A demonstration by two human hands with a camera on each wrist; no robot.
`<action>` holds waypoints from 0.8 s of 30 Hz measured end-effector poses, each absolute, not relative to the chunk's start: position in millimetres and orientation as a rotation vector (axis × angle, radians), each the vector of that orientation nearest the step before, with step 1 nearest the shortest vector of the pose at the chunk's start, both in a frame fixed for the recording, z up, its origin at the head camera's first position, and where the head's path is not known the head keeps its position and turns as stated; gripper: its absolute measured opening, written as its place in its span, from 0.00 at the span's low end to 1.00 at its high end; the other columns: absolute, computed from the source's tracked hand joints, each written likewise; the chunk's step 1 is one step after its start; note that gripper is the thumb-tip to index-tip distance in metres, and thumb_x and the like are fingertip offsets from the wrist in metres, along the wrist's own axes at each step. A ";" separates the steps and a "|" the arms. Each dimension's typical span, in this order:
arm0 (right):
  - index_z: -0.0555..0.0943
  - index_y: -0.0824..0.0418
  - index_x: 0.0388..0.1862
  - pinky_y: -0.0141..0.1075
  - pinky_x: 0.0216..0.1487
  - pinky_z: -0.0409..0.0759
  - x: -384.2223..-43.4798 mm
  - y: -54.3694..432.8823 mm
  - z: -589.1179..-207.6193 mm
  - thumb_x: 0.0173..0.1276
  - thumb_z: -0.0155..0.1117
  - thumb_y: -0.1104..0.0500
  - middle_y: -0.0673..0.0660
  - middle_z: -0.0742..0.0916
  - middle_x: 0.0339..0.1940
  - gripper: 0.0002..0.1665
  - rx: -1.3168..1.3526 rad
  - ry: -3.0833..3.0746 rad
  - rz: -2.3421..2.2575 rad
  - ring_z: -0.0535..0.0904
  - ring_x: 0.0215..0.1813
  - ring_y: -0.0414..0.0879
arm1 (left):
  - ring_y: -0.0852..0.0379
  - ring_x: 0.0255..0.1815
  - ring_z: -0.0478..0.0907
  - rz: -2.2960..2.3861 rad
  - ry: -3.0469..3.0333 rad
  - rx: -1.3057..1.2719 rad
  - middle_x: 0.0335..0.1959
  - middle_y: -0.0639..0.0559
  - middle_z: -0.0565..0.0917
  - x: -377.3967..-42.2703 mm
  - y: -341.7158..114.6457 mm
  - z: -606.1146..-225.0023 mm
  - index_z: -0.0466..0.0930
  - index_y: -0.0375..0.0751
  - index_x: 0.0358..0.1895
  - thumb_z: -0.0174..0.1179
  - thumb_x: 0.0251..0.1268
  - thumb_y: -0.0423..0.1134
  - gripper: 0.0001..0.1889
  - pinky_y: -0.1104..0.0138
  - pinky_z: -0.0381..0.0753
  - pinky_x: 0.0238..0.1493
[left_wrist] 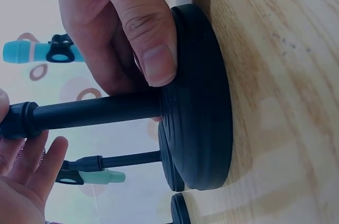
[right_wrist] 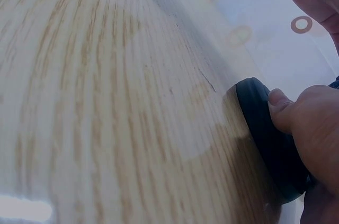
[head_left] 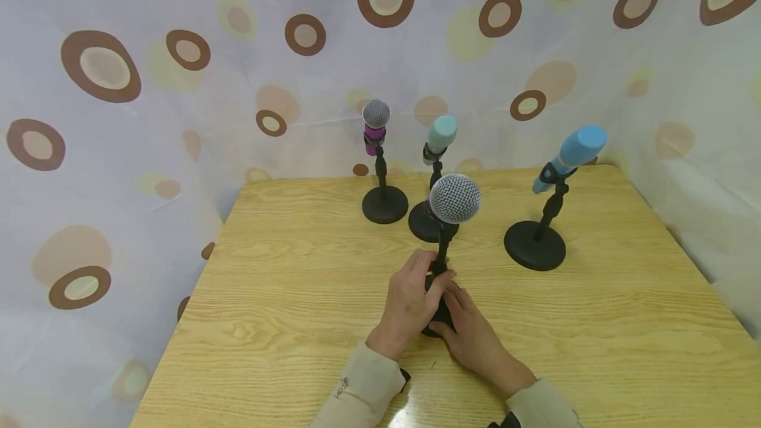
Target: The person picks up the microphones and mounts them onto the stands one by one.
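Close in front of me stands a microphone [head_left: 455, 199] with a silver mesh head, held up on a black desk stand [left_wrist: 95, 113]. My left hand [head_left: 407, 299] grips the stand's upright; in the left wrist view its fingers [left_wrist: 34, 168] curl behind the pole near a collar. Lower down, my right hand [head_left: 475, 339] holds the round base [right_wrist: 273, 144], its thumb [left_wrist: 159, 65] on the top face. The base stands on the wooden table, its underside hidden. Both hands partly cover the stand in the head view.
Behind stand a purple microphone [head_left: 374, 127] with a silver head, a mint-green microphone [head_left: 442, 133] and, at right, a blue microphone [head_left: 579, 147], each on a black stand. The near microphone overlaps the mint one's stand. A patterned curtain [head_left: 178, 111] borders the wooden table [head_left: 285, 283].
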State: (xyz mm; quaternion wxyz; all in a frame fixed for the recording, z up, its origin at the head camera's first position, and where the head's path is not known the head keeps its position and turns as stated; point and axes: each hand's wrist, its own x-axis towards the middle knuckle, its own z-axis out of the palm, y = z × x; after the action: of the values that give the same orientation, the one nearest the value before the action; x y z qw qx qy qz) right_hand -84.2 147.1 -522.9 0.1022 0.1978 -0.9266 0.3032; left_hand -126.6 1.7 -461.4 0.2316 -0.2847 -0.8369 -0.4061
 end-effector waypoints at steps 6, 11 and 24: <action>0.65 0.67 0.72 0.53 0.64 0.76 -83.8 146.8 -523.9 0.65 0.69 0.56 0.65 0.72 0.70 0.40 0.573 -2.738 0.906 0.71 0.68 0.60 | 0.61 0.43 0.85 -1.116 -2.288 -0.788 0.42 0.53 0.82 -126.6 2.1 -462.9 0.78 0.41 0.50 0.63 0.69 0.44 0.13 0.71 0.85 0.43; 0.64 0.67 0.72 0.53 0.63 0.76 -83.5 147.0 -523.6 0.65 0.69 0.55 0.65 0.71 0.71 0.41 0.571 -2.737 0.906 0.71 0.68 0.60 | 0.60 0.43 0.85 -1.080 -2.276 -0.796 0.42 0.52 0.82 -127.2 3.2 -462.8 0.76 0.41 0.53 0.65 0.67 0.42 0.16 0.70 0.85 0.42; 0.65 0.67 0.72 0.54 0.63 0.76 -83.4 146.4 -522.3 0.65 0.69 0.56 0.65 0.71 0.71 0.40 0.575 -2.726 0.916 0.71 0.68 0.60 | 0.59 0.43 0.85 -1.120 -2.255 -0.776 0.44 0.51 0.82 -125.3 3.9 -460.9 0.75 0.41 0.52 0.65 0.67 0.40 0.15 0.70 0.85 0.44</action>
State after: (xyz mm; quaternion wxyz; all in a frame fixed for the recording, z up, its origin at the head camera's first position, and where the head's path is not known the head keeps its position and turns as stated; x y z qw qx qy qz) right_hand -83.4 146.4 -522.3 0.1042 0.1952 -0.9244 0.3108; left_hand -125.3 3.9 -460.9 0.2509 -0.2851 -0.8285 -0.4114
